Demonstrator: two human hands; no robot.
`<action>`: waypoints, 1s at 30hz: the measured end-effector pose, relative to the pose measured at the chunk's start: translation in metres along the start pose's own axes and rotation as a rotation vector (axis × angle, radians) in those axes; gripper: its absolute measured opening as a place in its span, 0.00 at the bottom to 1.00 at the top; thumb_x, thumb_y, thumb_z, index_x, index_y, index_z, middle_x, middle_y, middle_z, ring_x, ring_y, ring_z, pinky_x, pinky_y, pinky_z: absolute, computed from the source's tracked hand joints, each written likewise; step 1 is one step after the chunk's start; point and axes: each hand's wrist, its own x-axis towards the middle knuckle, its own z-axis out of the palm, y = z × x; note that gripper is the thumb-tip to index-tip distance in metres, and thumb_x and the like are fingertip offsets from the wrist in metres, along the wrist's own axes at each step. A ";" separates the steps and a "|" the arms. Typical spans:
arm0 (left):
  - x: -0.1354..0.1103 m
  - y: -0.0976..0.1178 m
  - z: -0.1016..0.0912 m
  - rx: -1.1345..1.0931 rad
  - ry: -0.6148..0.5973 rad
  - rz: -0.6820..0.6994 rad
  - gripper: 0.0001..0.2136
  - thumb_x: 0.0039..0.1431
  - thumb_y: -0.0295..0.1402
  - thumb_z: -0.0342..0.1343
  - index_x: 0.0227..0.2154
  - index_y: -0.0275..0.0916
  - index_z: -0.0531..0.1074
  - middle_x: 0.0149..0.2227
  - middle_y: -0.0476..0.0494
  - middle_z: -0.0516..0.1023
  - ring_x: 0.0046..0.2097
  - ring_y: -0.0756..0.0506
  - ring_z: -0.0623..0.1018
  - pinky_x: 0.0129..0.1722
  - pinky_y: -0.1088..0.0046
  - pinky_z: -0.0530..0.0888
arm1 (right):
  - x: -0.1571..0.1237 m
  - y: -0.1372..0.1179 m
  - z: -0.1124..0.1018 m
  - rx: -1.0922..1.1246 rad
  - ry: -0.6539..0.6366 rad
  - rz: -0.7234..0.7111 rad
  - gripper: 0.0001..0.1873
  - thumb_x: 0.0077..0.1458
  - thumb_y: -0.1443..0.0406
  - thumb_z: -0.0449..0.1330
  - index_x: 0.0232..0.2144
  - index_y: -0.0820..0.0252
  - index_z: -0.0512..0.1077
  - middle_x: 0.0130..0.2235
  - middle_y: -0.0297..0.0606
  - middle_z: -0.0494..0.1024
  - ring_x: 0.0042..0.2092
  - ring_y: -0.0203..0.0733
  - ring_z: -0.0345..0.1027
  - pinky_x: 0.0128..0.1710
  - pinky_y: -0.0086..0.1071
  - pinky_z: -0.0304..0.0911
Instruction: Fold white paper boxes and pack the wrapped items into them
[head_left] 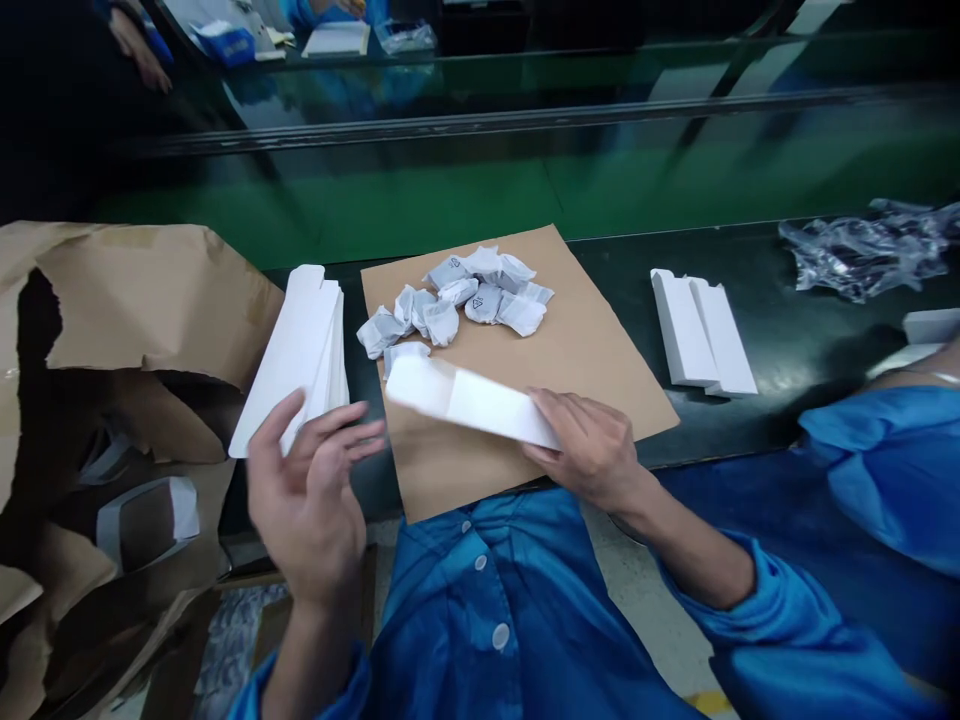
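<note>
My right hand (pixel 581 440) grips one end of a long white carton (pixel 491 405), its far end with a flap pointing left over the brown cardboard sheet (pixel 600 360). My left hand (pixel 315 490) is raised with fingers apart, slightly blurred, holding nothing. It is near the carton's flap end and in front of a stack of flat white cartons (pixel 296 340). Several small items wrapped in printed white paper (pixel 484 300) lie bunched on the sheet beyond the carton; their contents are hidden.
Two white cartons (pixel 701 335) lie side by side at right, with crumpled clear plastic (pixel 870 250) beyond. An open brown cardboard box (pixel 157 300) stands at left. A co-worker's blue sleeve (pixel 892 460) enters at right. A green-sided line (pixel 465 190) runs along the back.
</note>
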 end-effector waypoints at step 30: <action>-0.023 -0.007 0.027 0.525 -0.399 0.244 0.20 0.50 0.35 0.62 0.46 0.42 0.64 0.41 0.47 0.69 0.40 0.46 0.75 0.36 0.71 0.73 | 0.071 -0.007 -0.003 1.596 -0.220 0.657 0.14 0.58 0.57 0.61 0.29 0.63 0.72 0.26 0.31 0.71 0.27 0.31 0.65 0.27 0.26 0.63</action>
